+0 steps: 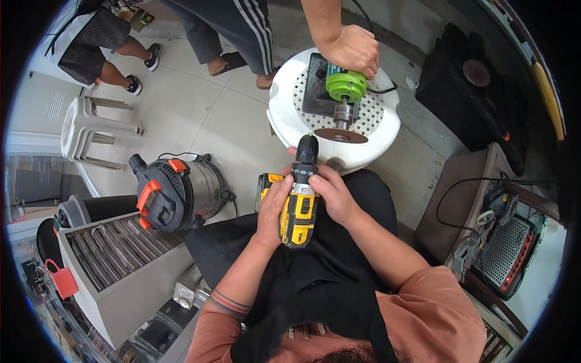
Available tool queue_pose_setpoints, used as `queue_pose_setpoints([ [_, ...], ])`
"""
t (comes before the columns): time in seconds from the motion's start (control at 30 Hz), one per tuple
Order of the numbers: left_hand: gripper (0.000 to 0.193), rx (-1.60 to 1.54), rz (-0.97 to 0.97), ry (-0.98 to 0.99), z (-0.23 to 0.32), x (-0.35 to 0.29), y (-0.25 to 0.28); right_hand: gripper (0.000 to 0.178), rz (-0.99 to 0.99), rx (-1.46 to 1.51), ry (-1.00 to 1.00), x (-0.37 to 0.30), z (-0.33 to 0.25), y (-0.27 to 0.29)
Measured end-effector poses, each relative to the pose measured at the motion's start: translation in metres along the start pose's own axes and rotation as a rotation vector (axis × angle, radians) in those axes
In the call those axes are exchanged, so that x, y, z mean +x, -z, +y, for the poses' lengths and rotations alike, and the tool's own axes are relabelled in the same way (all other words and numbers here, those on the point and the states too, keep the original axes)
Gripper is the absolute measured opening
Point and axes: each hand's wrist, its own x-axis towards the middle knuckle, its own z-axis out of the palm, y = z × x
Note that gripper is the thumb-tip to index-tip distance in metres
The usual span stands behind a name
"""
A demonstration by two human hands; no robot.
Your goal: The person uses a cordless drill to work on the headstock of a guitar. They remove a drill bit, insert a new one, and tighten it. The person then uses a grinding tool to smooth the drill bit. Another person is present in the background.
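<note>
Both my hands hold a yellow and black cordless drill (298, 199) over my lap, its chuck pointing away from me. My left hand (270, 209) wraps the drill's body and battery side. My right hand (334, 195) grips the other side near the collar. Just beyond the chuck stands a white plastic stool (284, 112). On it, another person's hand (353, 49) presses a green power tool (345, 86) with a brown disc (340, 135).
A grey and orange canister vacuum (175, 193) stands on the tiled floor at my left. A pale overturned stool (91, 130) lies further left. A grey slotted unit (115, 260) is at lower left. Two people's legs are at the top. A cabled device (505, 254) sits at right.
</note>
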Motion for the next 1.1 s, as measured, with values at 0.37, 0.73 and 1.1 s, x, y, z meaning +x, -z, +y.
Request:
queue_pose_setpoints([
  [0.37, 0.085, 0.200, -0.026, -0.100, -0.006, -0.004, 0.003, 0.055, 0.046, 0.066, -0.045, -0.008, 0.004, 0.002],
  [0.73, 0.083, 0.133, -0.034, -0.047, -0.001, -0.004, -0.002, 0.056, 0.113, 0.057, -0.090, -0.012, 0.001, -0.002],
  [1.1, 0.085, 0.124, -0.027, -0.065, 0.001, -0.002, -0.001, 0.058, 0.120, 0.071, -0.073, -0.013, 0.002, -0.004],
])
